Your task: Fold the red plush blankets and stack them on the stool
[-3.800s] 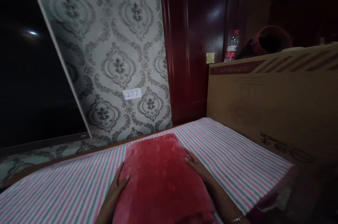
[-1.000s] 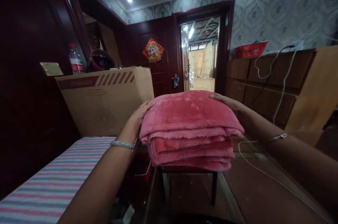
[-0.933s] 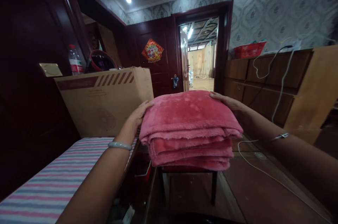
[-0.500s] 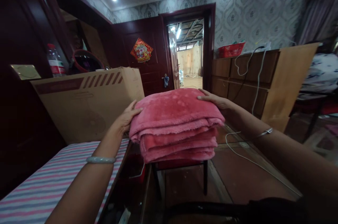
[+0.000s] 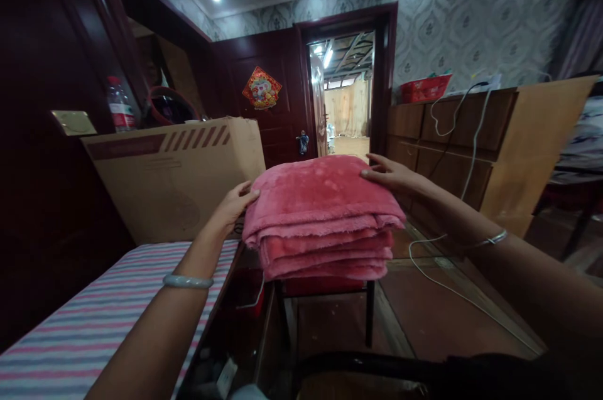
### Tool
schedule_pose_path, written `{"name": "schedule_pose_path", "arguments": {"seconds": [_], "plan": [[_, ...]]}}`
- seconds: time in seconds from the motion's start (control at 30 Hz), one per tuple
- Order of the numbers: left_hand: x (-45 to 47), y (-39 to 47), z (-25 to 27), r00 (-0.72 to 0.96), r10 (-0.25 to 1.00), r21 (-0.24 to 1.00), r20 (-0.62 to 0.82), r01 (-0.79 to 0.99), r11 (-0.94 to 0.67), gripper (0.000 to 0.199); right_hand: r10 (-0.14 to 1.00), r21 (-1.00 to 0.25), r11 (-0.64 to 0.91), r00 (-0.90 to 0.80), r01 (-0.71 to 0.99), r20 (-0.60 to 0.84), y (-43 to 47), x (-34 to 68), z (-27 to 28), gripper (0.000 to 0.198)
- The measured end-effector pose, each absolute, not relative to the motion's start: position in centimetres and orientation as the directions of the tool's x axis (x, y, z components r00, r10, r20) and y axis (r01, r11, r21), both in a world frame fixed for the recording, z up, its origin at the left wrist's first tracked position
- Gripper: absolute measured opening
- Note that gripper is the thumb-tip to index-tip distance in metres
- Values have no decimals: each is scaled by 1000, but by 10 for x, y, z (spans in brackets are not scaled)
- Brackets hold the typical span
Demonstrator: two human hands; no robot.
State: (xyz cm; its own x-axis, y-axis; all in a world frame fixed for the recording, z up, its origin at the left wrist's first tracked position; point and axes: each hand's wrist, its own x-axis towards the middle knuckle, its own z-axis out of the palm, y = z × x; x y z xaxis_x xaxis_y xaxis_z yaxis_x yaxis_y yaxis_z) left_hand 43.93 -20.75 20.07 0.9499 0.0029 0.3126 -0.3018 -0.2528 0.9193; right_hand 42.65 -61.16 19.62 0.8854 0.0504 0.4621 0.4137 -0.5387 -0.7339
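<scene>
A pink plush blanket (image 5: 325,199), folded into a thick stack of layers, rests on a red-seated chair (image 5: 325,287) with dark legs. My left hand (image 5: 235,205) lies against the blanket's left side, its thumb at the upper edge and the fingers apart; a pale bangle circles that wrist. At the far right corner, my right hand (image 5: 391,175) touches the top with its fingers stretched and spread, the index finger lifted. A thin silver bracelet sits on the right forearm. Neither hand is wrapped round the blanket. The blanket's far side is hidden.
On the left, a striped sheet (image 5: 117,306) covers a bed-like surface holding a large cardboard box (image 5: 179,180). A bottle (image 5: 121,108) stands behind it. To the right are a wooden cabinet (image 5: 513,149) with a red basket (image 5: 424,87), and a white cable (image 5: 461,287) on the floor.
The view has shifted slightly, so the room appears farther right. My right hand's fingers have spread and lifted a little from the blanket. The blanket keeps its folded shape on the chair.
</scene>
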Motion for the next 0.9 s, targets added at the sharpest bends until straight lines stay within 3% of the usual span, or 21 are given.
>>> {"name": "schedule_pose_path", "arguments": {"seconds": [0.1,0.2,0.3,0.47,0.6,0.9], "plan": [[434,-220,209,861,-9,755,508,-450,-476,60,37,-498,-761,794,416,607,-601,434,227,77],[429,-245,219,754,-165,548,636,-592,-591,60,222,-292,-787,691,544,688,-569,446,259,73],[428,-272,219,735,-257,415,627,-595,-689,69,335,-184,-802,683,568,649,-537,464,264,72],[432,-291,197,804,-358,253,475,-514,-819,73,371,-179,-862,830,475,416,-523,492,215,65],[434,-292,185,803,-362,190,473,-494,-848,76,381,-179,-852,819,491,430,-529,496,198,68],[433,-275,192,762,-445,188,471,-580,-793,69,370,-189,-860,834,474,410,-522,486,211,68]]}}
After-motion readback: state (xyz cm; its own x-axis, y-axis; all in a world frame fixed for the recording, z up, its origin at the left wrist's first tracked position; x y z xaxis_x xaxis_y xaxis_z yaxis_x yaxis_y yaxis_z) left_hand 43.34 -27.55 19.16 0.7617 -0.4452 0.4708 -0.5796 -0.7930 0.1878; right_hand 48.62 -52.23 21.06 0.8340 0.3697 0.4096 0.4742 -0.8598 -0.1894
